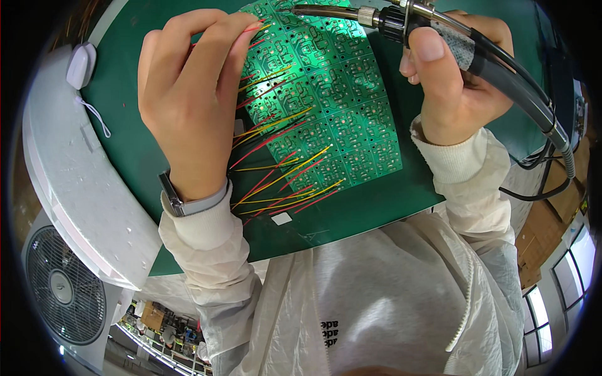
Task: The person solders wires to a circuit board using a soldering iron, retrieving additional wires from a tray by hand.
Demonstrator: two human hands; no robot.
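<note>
A green circuit board panel (354, 94), divided into several small boards, lies on the green mat. Red and yellow wires (276, 158) run from its left part, their ends meeting the solder pads. My left hand (191, 103) is over the panel's left edge, thumb and fingers pinched on a red wire (254, 29) near the top. In my right hand (454, 81) is a soldering iron (401, 25) with a thick cable; its metal tip points left, close above the board's upper edge. Whether the tip touches a pad cannot be made out.
A white foam block (81, 169) curves along the left side, with a small white device (81, 66) and cord on it. A white square (281, 218) lies on the mat (351, 216). The iron's cable (558, 138) loops down at right. A fan (66, 285) stands lower left.
</note>
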